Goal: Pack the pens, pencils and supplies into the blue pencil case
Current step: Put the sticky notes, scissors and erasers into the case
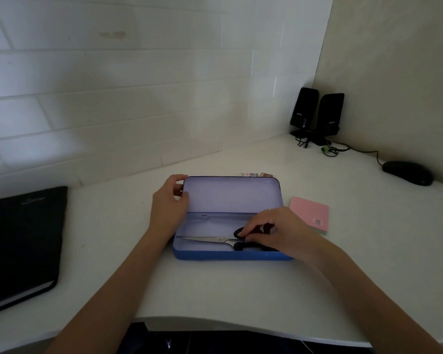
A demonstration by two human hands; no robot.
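1. While the blue rectangular metal pencil case (230,255) sits open near the front of the white desk (215,290), its hinged lid (230,194) stands up at the back, steadied by the left hand (168,203), whose thumb and fingers curl round the lid's left edge.
2. The right hand (274,231) reaches into the tray, fingertips pinching the black handles of a pair of steel-bladed scissors (215,240); the blades lie along the tray floor, pointing left.
3. Nothing else shows inside the case; the right hand hides its right end.
4. A pink rectangular sticky-note pad (310,213) lies just beside the case on the right, and some small printed items (256,175) peek out behind the lid, too hidden to identify.
5. Risk: if the left hand lets go, the lid may drop onto the right hand's fingers.
6. Risk: scissors left slantwise may crowd out pens or block the lid closing.
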